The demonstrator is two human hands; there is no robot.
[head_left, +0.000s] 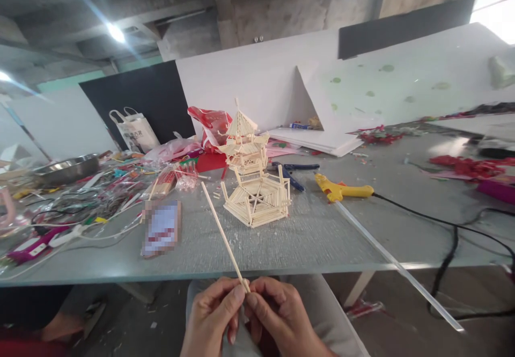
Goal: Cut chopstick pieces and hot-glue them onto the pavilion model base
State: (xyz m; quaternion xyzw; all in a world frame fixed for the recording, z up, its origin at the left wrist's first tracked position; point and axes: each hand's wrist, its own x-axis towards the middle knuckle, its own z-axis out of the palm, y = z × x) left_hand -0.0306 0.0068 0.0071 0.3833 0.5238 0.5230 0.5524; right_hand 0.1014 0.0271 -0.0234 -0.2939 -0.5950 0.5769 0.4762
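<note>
A long, thin wooden stick slants up and to the left from between my two hands, in front of the table edge. My left hand pinches it near its lower end. My right hand is closed at the same end, where a short pale bit of wood shows between the fingertips; the fingers partly hide it. Beyond the stick's tip stands a hexagonal base built of wooden sticks, with short posts around its rim. Right behind it rises a tiered stick pagoda with a pointed roof.
On the right lies a yellow glue gun, its clear glue stick reaching past the table edge. Blue-handled pliers rest behind the base. To the left are a phone, bundled sticks, cables and a metal bowl.
</note>
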